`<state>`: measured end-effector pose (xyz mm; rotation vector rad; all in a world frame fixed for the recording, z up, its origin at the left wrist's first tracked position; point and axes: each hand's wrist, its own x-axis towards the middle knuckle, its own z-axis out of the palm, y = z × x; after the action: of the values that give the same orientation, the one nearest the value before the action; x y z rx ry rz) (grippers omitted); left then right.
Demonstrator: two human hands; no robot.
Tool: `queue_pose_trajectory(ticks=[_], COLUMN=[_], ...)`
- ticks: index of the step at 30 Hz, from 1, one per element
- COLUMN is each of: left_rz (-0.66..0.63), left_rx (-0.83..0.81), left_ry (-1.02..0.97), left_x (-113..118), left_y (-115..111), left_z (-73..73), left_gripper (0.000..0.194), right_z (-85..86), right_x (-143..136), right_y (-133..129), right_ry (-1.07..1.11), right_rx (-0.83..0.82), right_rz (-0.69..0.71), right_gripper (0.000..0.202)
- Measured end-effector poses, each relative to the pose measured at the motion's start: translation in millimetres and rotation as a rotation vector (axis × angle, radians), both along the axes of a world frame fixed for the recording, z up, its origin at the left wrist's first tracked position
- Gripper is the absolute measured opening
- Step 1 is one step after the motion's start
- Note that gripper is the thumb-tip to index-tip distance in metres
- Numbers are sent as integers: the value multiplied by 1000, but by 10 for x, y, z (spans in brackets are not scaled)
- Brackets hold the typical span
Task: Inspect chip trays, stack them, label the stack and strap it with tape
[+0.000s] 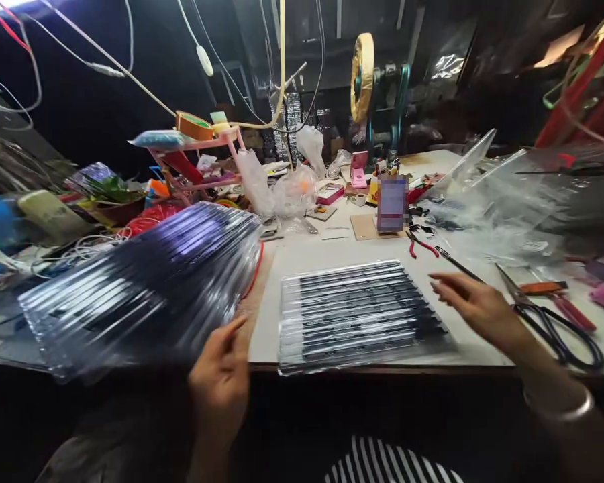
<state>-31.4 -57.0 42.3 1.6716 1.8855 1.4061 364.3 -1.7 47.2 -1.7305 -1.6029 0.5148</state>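
Note:
A clear plastic packet with rows of dark strips lies flat at the table's front edge. Just beyond its right side is my right hand, fingers loosely bent and apart, holding nothing visible. My left hand is at the front edge, left of that packet, with fingers partly curled and gaps between them; I see nothing in it. Close to its fingertips lies the near right edge of a stack of shiny plastic packets. Motion blur softens the stack, so whether my left fingers touch it is unclear.
Black-handled scissors, red-handled pliers and an orange-handled tool lie on the right. Clear plastic bags are heaped behind them. A pink rack with tape stands at the back left. Cables hang overhead.

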Motion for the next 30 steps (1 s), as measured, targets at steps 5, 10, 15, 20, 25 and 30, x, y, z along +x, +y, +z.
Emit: queue_pose_trajectory(ticks=[5,10,15,20,25,30], left_rz=[-275,-286,-300,-338,-305,-65], left_rx=[-269,-311,-308,-304,54,537], left_ry=[271,217,134,-54,-465,-643], left_x=[442,419,402,388,542,580], left_y=[617,814,945,901,777,791], left_z=[-418,-612,-593,-511,-50,536], left_gripper=[51,53,52,47,45,39], right_z=[-624,-716,-760,-779,-443,-278], right_x=[62,17,-141,-181,-177,-131], right_y=[-487,-256,-39,-72,-125,-137], right_ry=[-100,-338,-478,-277,146,309], right_rx=[80,87,158,192,213,330], right_rz=[-41,102,61,70,10,-111], right_gripper=[52,53,52,49,49,47])
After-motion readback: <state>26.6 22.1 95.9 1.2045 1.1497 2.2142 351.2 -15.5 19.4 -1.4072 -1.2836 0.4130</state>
